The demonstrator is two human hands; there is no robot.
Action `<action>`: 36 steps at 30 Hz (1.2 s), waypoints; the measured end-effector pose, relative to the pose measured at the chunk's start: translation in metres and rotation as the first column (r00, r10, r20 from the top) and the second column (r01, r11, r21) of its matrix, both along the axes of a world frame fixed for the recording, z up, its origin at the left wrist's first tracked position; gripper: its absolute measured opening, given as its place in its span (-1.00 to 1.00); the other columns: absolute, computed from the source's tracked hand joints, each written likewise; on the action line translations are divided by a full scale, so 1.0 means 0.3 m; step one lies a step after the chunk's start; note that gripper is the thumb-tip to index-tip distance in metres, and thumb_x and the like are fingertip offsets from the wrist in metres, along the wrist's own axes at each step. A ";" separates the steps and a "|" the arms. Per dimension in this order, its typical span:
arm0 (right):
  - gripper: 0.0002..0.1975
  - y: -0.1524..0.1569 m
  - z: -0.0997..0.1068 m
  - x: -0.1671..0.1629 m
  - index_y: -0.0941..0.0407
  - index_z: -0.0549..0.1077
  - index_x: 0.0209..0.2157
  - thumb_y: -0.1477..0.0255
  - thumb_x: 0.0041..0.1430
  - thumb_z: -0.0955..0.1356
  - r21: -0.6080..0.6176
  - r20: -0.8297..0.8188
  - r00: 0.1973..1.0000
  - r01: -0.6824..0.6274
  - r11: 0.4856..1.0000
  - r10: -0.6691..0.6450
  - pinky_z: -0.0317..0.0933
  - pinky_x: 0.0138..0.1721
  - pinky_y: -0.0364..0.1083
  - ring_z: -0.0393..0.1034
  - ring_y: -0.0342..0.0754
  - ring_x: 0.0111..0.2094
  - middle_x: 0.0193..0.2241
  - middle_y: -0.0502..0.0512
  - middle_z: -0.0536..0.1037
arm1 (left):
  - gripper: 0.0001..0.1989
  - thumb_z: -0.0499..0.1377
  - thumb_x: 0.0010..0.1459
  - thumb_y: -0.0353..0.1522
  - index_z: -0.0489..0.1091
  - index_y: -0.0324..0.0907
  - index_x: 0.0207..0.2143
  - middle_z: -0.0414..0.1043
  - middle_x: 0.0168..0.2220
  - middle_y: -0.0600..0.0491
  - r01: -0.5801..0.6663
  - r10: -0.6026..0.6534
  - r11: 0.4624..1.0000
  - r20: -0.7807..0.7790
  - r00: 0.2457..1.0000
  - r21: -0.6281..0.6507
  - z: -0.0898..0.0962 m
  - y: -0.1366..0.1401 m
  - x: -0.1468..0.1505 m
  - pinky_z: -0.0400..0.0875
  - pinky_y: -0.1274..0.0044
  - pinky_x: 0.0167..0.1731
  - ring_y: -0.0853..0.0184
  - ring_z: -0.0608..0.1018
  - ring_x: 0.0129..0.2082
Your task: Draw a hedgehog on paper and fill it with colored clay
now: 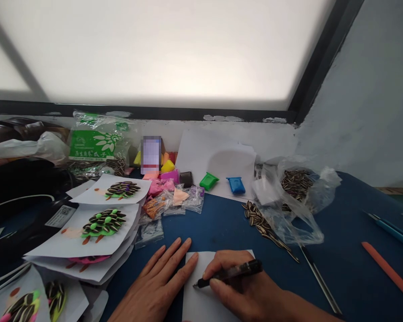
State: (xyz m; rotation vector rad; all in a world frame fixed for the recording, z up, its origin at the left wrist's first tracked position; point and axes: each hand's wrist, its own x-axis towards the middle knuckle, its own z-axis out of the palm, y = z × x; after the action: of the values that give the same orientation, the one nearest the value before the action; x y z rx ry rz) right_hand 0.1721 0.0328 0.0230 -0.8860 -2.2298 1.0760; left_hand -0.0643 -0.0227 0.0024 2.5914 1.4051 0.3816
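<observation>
A white sheet of paper (201,306) lies in front of me at the table's near edge. My right hand (240,286) grips a black pen (235,272), its tip at or just above the sheet's left part. Flat on the left side lies my left hand (159,281), fingers spread, with the thumb on the paper's edge. Left of it are stacked white cards (70,219) bearing hedgehog shapes of clay and sunflower seeds. A loose pile of sunflower seeds (257,220) sits beyond my right hand.
Packets of coloured clay, a green one (209,181) and a blue one (236,185) among them, lie at the back. An open plastic bag of seeds (297,185) stands right of them. Another pen (320,279), a blue tool (394,230) and an orange stick (389,273) lie rightward.
</observation>
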 end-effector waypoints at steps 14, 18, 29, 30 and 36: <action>-0.78 0.005 0.001 0.001 0.14 0.57 -0.24 0.53 0.17 0.28 -0.026 -0.004 1.000 -0.020 0.999 0.019 0.38 -0.30 -0.16 0.49 -0.06 -0.35 -0.34 0.11 0.62 | -0.06 0.21 0.26 -0.02 -0.41 0.13 0.39 -0.10 0.39 0.03 0.000 0.000 1.000 0.009 1.000 -0.002 0.000 -0.004 0.000 0.21 0.19 0.23 0.00 0.19 0.33; -0.77 0.005 -0.002 0.001 0.12 0.58 -0.24 0.53 0.17 0.29 -0.028 0.005 1.000 -0.014 1.000 0.015 0.37 -0.35 -0.17 0.49 -0.06 -0.37 -0.38 0.10 0.62 | -0.05 0.20 0.26 -0.01 -0.43 0.10 0.39 -0.13 0.40 0.03 0.013 -0.013 1.000 -0.010 1.000 -0.003 -0.001 -0.004 0.000 0.21 0.19 0.23 0.01 0.16 0.34; -0.76 0.000 0.001 -0.002 0.14 0.58 -0.23 0.59 0.16 0.29 -0.026 -0.009 0.999 -0.037 0.999 0.037 0.37 -0.31 -0.16 0.50 -0.06 -0.37 -0.37 0.11 0.61 | -0.10 0.17 0.29 0.00 -0.37 0.06 0.41 -0.15 0.40 0.02 0.005 -0.005 1.000 -0.028 1.000 0.002 -0.001 -0.006 -0.002 0.17 0.20 0.25 0.02 0.14 0.35; -0.76 -0.001 0.002 -0.002 0.14 0.58 -0.23 0.58 0.17 0.28 -0.029 -0.012 0.999 -0.039 0.999 0.039 0.38 -0.30 -0.16 0.50 -0.06 -0.36 -0.36 0.11 0.61 | -0.10 0.16 0.29 0.00 -0.38 0.06 0.41 -0.16 0.40 0.02 0.002 -0.002 1.000 -0.032 0.999 -0.001 -0.002 -0.005 -0.002 0.16 0.20 0.26 0.03 0.13 0.35; -0.77 0.003 0.000 -0.006 0.17 0.58 -0.27 0.55 0.15 0.27 -0.039 -0.025 0.999 -0.039 0.998 0.038 0.35 -0.36 -0.18 0.48 -0.08 -0.40 -0.37 0.12 0.61 | -0.09 0.16 0.29 0.01 -0.39 0.04 0.41 -0.14 0.40 0.01 0.018 -0.018 0.999 -0.028 0.999 0.028 -0.011 -0.004 -0.004 0.19 0.20 0.24 0.00 0.15 0.34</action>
State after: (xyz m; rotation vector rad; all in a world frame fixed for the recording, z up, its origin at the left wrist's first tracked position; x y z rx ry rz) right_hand 0.1704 0.0338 0.0232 -0.8454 -2.2209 1.1461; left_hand -0.0655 -0.0238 -0.0009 2.6396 1.3941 0.3670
